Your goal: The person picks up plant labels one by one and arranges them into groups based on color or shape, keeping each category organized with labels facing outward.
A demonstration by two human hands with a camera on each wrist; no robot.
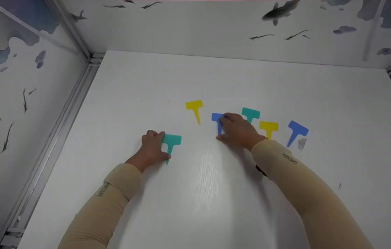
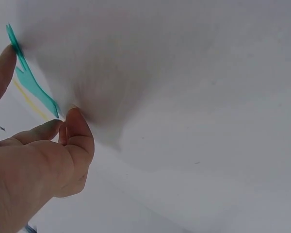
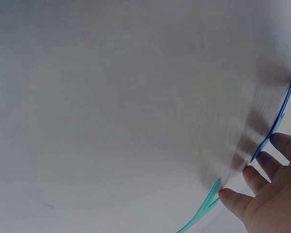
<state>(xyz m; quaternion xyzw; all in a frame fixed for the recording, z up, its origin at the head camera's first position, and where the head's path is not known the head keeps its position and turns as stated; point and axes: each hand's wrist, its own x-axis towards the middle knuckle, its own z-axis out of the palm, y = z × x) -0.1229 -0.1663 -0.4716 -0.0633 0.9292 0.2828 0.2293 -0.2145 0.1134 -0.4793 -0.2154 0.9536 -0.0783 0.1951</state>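
A green T-shaped tag (image 1: 172, 139) lies on the white table with its stem toward the person. My left hand (image 1: 151, 151) holds it by its edges, fingers at the head and thumb near the stem tip; the left wrist view shows the green tag (image 2: 35, 87) between thumb and fingertip. To the right, my right hand (image 1: 238, 130) grips a blue tag (image 1: 217, 117) the same way, its fingers covering part of the head. The blue tag (image 3: 276, 127) appears edge-on beside spread fingers of the right hand (image 3: 274, 196) in the right wrist view.
A yellow tag (image 1: 195, 105) lies between and beyond the hands. Beyond the right hand and forearm are another green tag (image 1: 251, 113), a second yellow tag (image 1: 269, 126) and a second blue tag (image 1: 297, 129). Patterned panels (image 1: 195, 31) border the table's back and left.
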